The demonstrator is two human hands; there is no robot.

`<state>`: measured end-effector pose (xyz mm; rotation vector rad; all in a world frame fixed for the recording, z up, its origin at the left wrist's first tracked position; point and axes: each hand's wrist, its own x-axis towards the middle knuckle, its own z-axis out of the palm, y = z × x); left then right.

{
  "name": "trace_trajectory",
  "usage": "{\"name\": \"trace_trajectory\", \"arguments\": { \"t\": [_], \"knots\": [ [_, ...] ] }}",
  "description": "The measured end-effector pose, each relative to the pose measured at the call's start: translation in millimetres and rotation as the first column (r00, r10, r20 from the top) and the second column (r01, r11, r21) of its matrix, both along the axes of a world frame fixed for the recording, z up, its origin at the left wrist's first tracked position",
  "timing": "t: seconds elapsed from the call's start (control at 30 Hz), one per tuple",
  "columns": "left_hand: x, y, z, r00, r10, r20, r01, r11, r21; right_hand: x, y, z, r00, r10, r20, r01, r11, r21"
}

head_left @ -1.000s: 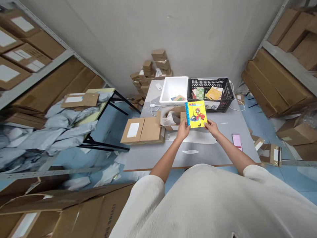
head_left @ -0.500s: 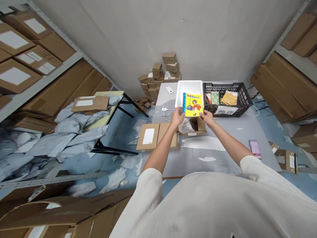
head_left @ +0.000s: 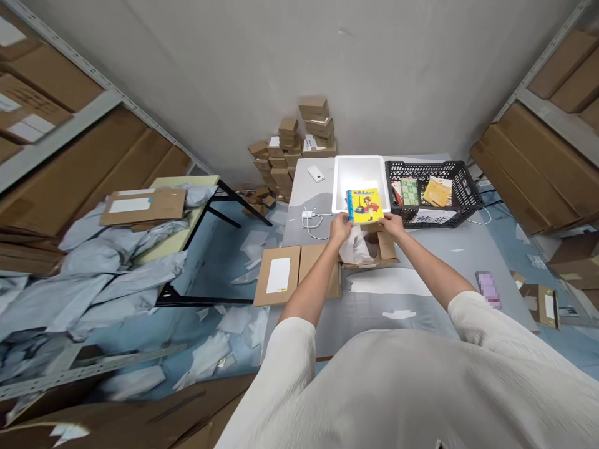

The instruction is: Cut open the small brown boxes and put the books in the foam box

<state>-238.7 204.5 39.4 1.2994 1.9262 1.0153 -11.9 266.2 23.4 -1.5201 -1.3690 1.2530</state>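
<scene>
Between both hands' closed grip [head_left: 368,222], yellow book [head_left: 366,206], near edge held at its corners, white bin [head_left: 358,173] beyond.

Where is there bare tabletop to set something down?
Mainly on the table, between the crate and the purple phone; a smaller patch lies between the charger and white phone. It's crowded around the open box and white bin, where the left hand and right hand hold the book.
</scene>
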Motion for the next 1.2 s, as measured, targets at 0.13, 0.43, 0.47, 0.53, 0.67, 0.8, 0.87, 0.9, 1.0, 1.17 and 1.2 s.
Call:
{"name": "trace_trajectory", "arguments": {
  "t": [0.13, 0.43, 0.47, 0.53, 0.67, 0.8, 0.87, 0.9, 1.0, 1.17, 1.2],
  "knots": [
    [0.4, 2.6, -9.2, 0.998, -0.004, -0.055, 0.007, 0.999, 0.050, 3.9, 2.7, -2.3, 0.997, -0.054, -0.049, 0.053, 0.998, -0.028],
    [0.0, -36.4, 2.1, 0.991, 0.011, -0.132, -0.007, 1.000, 0.030, 13.2, -14.3, 13.9, 0.988, -0.029, -0.153, 0.025, 0.999, -0.024],
    [-0.5, -43.1, 5.9, 0.990, 0.028, -0.141, -0.023, 0.999, 0.034, 14.9, -18.5, 15.4, 0.989, -0.020, -0.148, 0.017, 1.000, -0.017],
    [-1.6, -58.1, 13.2, 0.988, 0.054, -0.148, -0.048, 0.998, 0.043, 19.4, -28.6, 17.3, 0.993, -0.004, -0.115, 0.003, 1.000, -0.003],
    [0.6, -92.4, 20.1, 0.991, -0.012, -0.131, 0.014, 1.000, 0.014, 29.5, -53.9, 17.4, 0.999, 0.041, -0.025, -0.040, 0.998, 0.037],
    [15.1, -114.7, 12.3, 0.944, -0.294, -0.154, 0.287, 0.956, -0.063, 31.7, -81.5, 16.1, 0.993, 0.109, 0.050, -0.115, 0.983, 0.140],
    [26.0, -115.4, 5.6, 0.890, -0.412, -0.196, 0.387, 0.909, -0.154, 28.9, -94.7, 14.9, 0.981, 0.166, 0.103, -0.184, 0.963, 0.197],
    [31.4, -113.4, 2.3, 0.864, -0.456, -0.215, 0.416, 0.886, -0.207, 27.3, -100.8, 14.0, 0.968, 0.209, 0.137, -0.234, 0.949, 0.213],
    [44.7, -102.8, -6.7, 0.793, -0.553, -0.255, 0.462, 0.819, -0.339, 24.9, -116.2, 10.2, 0.873, 0.401, 0.277, -0.459, 0.868, 0.190],
    [50.4, -92.1, -20.9, 0.702, -0.665, -0.255, 0.504, 0.717, -0.483, 35.0, -130.9, 2.7, 0.655, 0.537, 0.531, -0.651, 0.759, 0.035],
    [49.8, -92.6, -23.7, 0.709, -0.663, -0.241, 0.503, 0.714, -0.487, 38.3, -132.3, 1.4, 0.624, 0.539, 0.565, -0.663, 0.749, 0.017]
  ]
}}
